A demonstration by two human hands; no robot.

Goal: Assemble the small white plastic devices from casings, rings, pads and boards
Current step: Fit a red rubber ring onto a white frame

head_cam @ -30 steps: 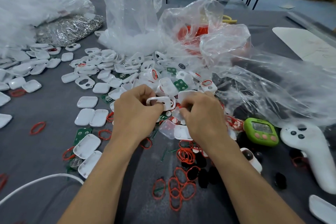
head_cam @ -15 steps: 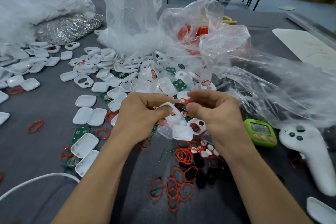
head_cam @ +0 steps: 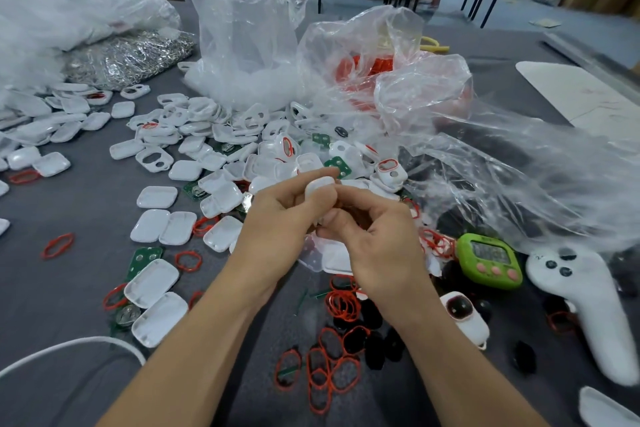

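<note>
1. Well to the left of the green timer [head_cam: 488, 260], the left hand [head_cam: 277, 225] grips a white casing [head_cam: 318, 185]. Its curled fingers wrap the lower part, so the top stands clear for work.
2. The right hand [head_cam: 377, 239] meets it there, thumb and curled fingers pinching the same casing. The two hands are pressed close, probably to seat a part or snap it shut. What lies between the fingers is hidden.
3. Left of the timer and nearer the person, red rings [head_cam: 332, 374] lie tangled with black pads [head_cam: 374, 357], likely kept within easy reach.
4. Just left of the timer on its near side sits a part-built device [head_cam: 460, 308], its dark pad ringed in red and facing up. It seems to be set aside.
5. Farther left of the timer, loose casings [head_cam: 152, 196] spread across the grey table [head_cam: 69, 288]. Green boards [head_cam: 337, 165] lie among those beyond the hands.
6. Clear plastic bags [head_cam: 249, 28] are heaped beyond the timer, apparently holding stock. A white controller [head_cam: 581, 305] lies just to its right.
</note>
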